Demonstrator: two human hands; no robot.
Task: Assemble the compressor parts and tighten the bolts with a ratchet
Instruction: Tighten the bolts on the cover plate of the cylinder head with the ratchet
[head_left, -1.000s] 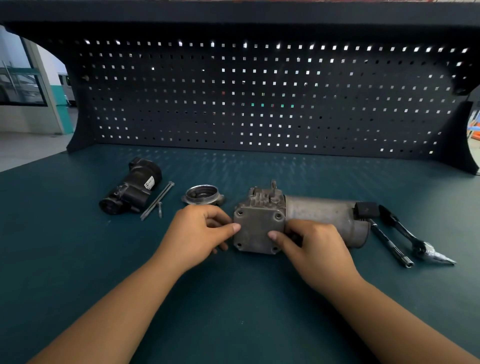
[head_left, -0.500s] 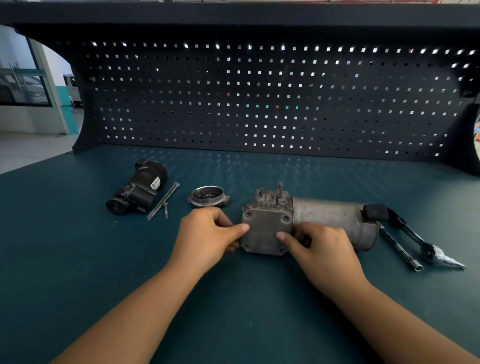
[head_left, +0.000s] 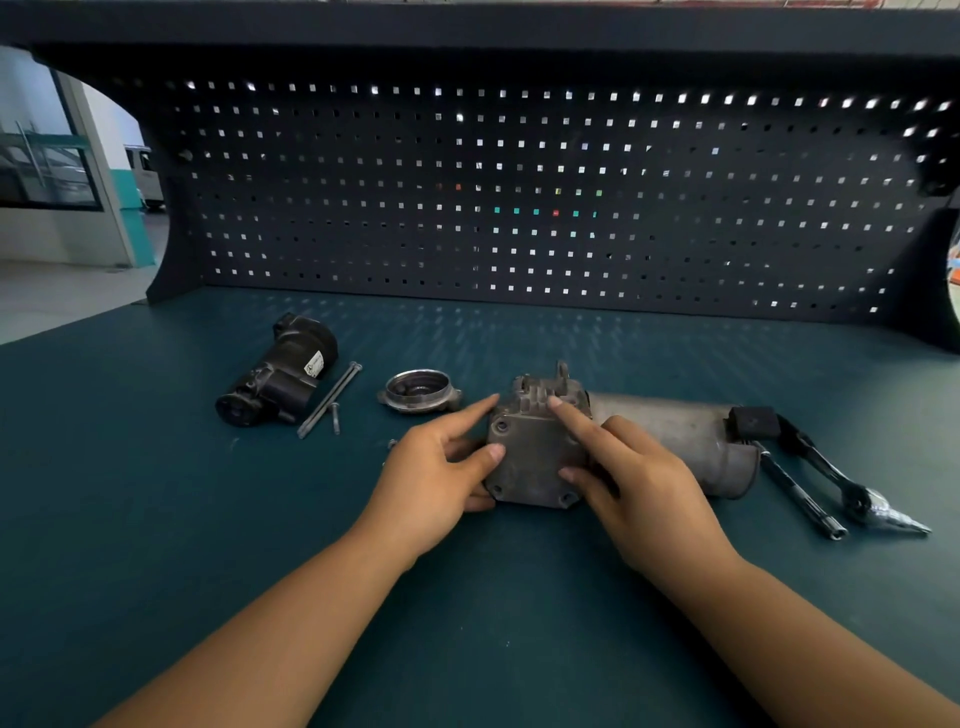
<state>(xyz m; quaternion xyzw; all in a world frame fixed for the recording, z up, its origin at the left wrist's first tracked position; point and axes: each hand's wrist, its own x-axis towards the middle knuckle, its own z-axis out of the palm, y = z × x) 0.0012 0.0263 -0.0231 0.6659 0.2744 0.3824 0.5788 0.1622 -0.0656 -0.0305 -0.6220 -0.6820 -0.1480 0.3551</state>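
The grey compressor (head_left: 670, 441) lies on its side on the green bench, its square cover plate (head_left: 530, 467) facing me. My left hand (head_left: 431, 483) holds the plate's left edge, thumb on its face and index finger reaching to the top-left corner. My right hand (head_left: 644, 488) holds the right side, index finger laid over the finned top and thumb on the plate's lower right. The ratchet (head_left: 831, 473) and an extension bar (head_left: 800, 493) lie to the right of the cylinder. Two long bolts (head_left: 330, 399) and a short bolt (head_left: 335, 419) lie at the left.
A black motor (head_left: 280, 374) lies at the far left beside the bolts. A round metal flange (head_left: 418, 392) sits between the bolts and the compressor. A black connector (head_left: 754, 422) rests at the cylinder's right end. A dark pegboard (head_left: 519, 197) closes the back.
Both index fingers have stretched out from the plate's sides up to the top of the compressor head. The compressor has stayed in place.
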